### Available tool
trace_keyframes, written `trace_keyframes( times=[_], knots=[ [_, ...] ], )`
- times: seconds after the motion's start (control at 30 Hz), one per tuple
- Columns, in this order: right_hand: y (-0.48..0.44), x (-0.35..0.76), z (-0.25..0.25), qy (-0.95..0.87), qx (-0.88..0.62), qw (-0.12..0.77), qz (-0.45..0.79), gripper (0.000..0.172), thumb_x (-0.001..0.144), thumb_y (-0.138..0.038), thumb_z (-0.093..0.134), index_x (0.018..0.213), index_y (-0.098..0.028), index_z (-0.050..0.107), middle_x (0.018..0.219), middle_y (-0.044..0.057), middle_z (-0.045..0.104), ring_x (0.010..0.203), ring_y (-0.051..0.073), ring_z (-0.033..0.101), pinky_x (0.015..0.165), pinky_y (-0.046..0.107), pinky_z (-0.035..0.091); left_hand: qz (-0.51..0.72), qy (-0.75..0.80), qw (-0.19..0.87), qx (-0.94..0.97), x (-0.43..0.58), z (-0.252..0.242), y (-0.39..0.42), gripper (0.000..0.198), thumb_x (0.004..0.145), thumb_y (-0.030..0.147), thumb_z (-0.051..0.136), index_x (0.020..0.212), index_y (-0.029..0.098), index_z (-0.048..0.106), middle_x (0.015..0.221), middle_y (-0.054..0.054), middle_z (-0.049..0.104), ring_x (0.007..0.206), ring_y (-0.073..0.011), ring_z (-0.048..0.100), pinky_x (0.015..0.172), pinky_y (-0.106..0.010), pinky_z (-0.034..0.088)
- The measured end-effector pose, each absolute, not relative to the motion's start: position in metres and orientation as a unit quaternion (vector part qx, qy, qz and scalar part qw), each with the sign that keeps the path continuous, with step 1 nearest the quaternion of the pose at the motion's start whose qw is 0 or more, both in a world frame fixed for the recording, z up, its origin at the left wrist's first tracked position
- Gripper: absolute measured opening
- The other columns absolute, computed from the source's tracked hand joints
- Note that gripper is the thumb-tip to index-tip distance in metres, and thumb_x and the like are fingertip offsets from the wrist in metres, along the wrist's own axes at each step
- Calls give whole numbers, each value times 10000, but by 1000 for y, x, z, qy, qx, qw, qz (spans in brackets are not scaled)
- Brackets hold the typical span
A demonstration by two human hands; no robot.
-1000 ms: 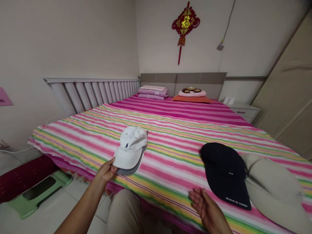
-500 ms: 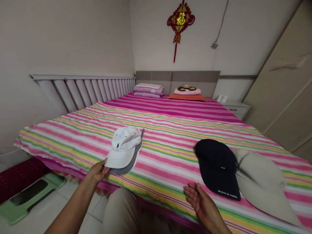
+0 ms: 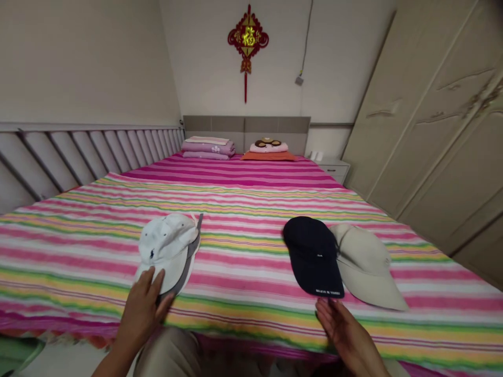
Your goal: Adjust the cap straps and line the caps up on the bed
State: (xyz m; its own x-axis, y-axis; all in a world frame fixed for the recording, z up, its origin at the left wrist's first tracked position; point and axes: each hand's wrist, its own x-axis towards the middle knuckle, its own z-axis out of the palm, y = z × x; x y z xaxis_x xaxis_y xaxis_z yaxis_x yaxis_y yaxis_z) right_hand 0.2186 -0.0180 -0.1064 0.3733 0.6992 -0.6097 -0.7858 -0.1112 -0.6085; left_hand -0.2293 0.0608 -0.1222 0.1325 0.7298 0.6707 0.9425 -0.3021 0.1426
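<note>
Dim, diffuse light fills my view; wide-angle distortion slants the wardrobe, and the navy baseball cap reads nearly black.

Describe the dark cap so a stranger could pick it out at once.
Start at the bed, its near half under a striped cloth. Right of the middle, just beyond the person's right hand, the dark cap lies at the left side of a beige cap. Near-black, with pale lettering along its brim, it differs from that pale neighbour and from the white cap farther left.
</note>
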Motion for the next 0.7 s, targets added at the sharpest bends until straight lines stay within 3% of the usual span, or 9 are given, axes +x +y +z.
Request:
trace_keyframes(
  times=[0.17,0.3,0.43,0.53,0.6,0.7],
  knots=[
    [4,230,-100,50,-445,693,565,95,782,-138,526,714,-205,529,571,-30,652,557,116,632,603,241,536,-461,-576,-2,-675,-213,-119,50,361,629,313,634,971,204,599,1234,-133,478,1231,-326,298,1024,-464,198],
    [13,224,-93,33,-414,694,588,119,745,-105,572,703,-215,553,593,-39,669,559,112,625,601,240,524,-517,-565,-276,-581,-170,-118,29,300,527,242,721,822,273,675,1051,-73,611,1098,-296,458,1025,-362,247],
    [1,195,-88,5,-381,685,620,74,736,-133,594,740,-207,602,706,-20,695,619,116,631,624,237,517,-445,-486,-601,-451,-101,-117,20,315,600,360,686,889,241,648,944,-101,654,1002,-282,536,909,-378,369],
    [-18,168,-90,-50,-328,662,672,153,666,-197,681,809,-212,630,812,-2,705,753,133,637,699,243,503,-419,-341,-789,-294,-60,-98,32,548,682,590,494,996,152,596,1031,-157,617,997,-261,552,892,-390,366],
    [-31,158,-95,-96,-319,643,689,254,599,-247,735,832,-220,638,844,10,706,805,153,633,723,257,490,-424,-227,-843,-241,-46,-77,46,630,691,639,427,993,110,586,1016,-174,615,934,-250,579,865,-387,379],
    [-45,160,-103,-188,-370,602,682,321,501,-289,786,791,-237,657,827,10,711,776,174,641,714,264,478,-489,-176,-831,-198,-42,-50,63,357,757,446,498,899,142,621,870,-84,673,816,-188,612,855,-332,392]
  ],
)
